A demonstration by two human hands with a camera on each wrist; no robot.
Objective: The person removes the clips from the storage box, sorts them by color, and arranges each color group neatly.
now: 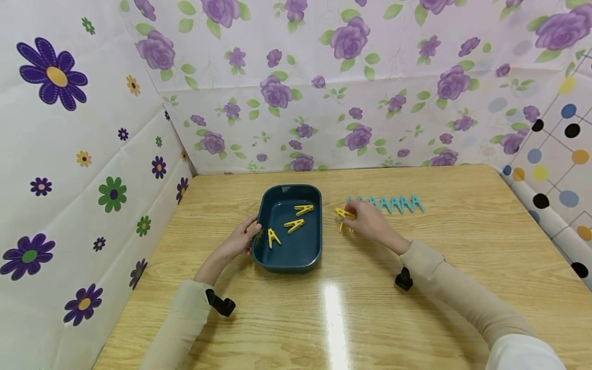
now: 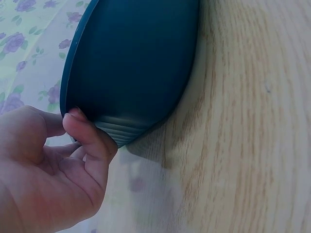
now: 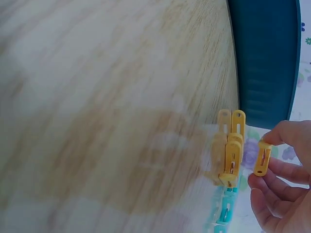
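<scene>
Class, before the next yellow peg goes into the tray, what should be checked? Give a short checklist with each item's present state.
1. Right hand pinches a yellow peg: ok.
2. Left hand steadies the blue tray at its rim: ok.
3. Tray has free floor beside the three yellow pegs inside: ok.
4. More yellow pegs on the table remain to move: ok.
5. Turquoise pegs stay in their row outside the tray: ok.
6. Grip firmness on the peg: cannot tell.

The right hand (image 1: pixel 370 222) hides the nearest teal pegs (image 1: pixel 396 204); the right wrist view is blurred.
</scene>
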